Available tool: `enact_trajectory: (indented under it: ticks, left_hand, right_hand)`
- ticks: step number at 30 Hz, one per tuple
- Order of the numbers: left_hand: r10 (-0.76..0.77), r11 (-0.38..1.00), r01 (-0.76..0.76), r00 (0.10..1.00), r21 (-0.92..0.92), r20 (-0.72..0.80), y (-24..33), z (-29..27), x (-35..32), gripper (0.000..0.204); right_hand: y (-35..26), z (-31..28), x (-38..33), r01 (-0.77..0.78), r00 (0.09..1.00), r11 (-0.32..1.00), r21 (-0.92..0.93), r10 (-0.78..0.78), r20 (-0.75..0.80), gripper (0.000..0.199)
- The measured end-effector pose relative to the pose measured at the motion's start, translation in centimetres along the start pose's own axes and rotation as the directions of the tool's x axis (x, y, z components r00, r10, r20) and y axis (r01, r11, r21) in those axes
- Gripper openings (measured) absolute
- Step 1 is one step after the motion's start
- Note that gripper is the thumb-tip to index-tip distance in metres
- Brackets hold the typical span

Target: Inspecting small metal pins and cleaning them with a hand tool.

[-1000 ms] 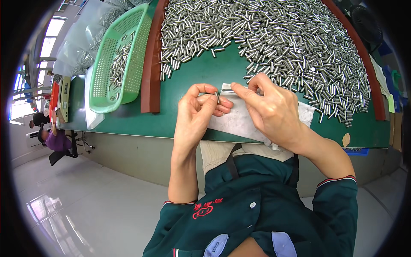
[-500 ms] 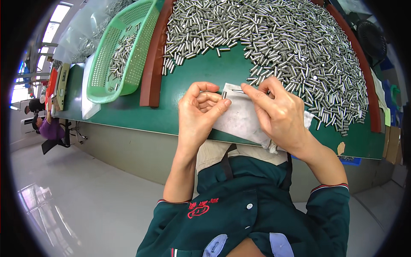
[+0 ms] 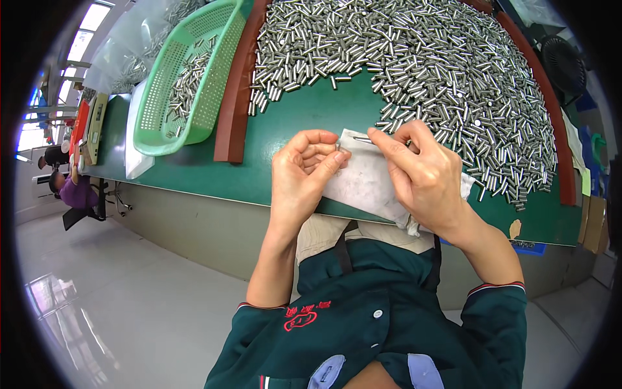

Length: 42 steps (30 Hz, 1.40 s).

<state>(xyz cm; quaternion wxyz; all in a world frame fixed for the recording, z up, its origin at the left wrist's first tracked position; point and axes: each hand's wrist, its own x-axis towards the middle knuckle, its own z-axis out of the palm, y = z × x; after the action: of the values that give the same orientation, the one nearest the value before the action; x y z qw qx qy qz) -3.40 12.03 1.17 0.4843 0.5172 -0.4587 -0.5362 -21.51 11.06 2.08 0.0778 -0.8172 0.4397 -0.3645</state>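
Between thumb and fingers of my left hand (image 3: pixel 304 162) a small metal pin (image 3: pixel 337 148) is pinched; little more than its end shows. My right hand (image 3: pixel 421 168) is closed on a thin metal tool (image 3: pixel 361 139), its narrow tip pointing left toward the pin, a short gap apart. Most of the tool is covered by the fingers, so its kind is unclear. A stained white cloth (image 3: pixel 363 172) lies under both hands at the table's near edge. Beyond them, a broad heap of loose metal pins (image 3: pixel 414 58) covers the green tabletop (image 3: pixel 311 110).
Dark red rails (image 3: pixel 231 123) border the heap left and right. A green perforated basket (image 3: pixel 146 117) of pins stands left of it, with clear plastic bags (image 3: pixel 120 58) behind. A black fan (image 3: pixel 562 61) is at the far right. A person in purple (image 3: pixel 79 191) sits far left.
The pin in my left hand has tilted, showing more of its end and less of its side. Right hand and tool have hardly moved; the view has shifted slightly.
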Motion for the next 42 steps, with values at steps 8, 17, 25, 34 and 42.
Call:
enact_trajectory:
  ticks: [8, 17, 25, 34, 42]
  left_hand:
    - [0.021, 1.0, -0.02, 0.999, -0.015, 0.037, -0.1, -0.3, 0.0, 0.013]
    - [-0.079, 0.942, 0.102, 0.993, -0.318, 0.083, 1.7, -1.6, -0.5, 0.025]
    - [-0.193, 0.59, 0.282, 0.959, -0.756, 0.207, 1.5, -3.5, -0.1, 0.03]
    - [0.766, 0.63, -0.516, 0.538, 0.581, -0.352, 7.9, -7.7, 1.8, 0.013]
    - [0.36, 0.858, -0.218, 0.901, 0.466, -0.243, 5.9, -5.8, 0.7, 0.011]
  right_hand:
    - [0.0, -0.2, 0.2, -0.021, 0.999, 1.0, 0.001, 0.021, -0.025, 0.038]
    - [-0.1, -0.3, 0.2, -0.027, 0.999, 0.999, 0.019, 0.028, -0.027, 0.036]
    - [-0.3, -0.5, 0.2, -0.013, 1.0, 1.0, 0.023, 0.014, -0.014, 0.037]
    - [-0.1, -0.3, 0.3, 0.023, 0.999, 1.0, -0.016, -0.024, -0.036, 0.039]
    - [0.1, 0.1, 0.2, 0.179, 0.977, 0.983, -0.053, -0.183, -0.108, 0.038]
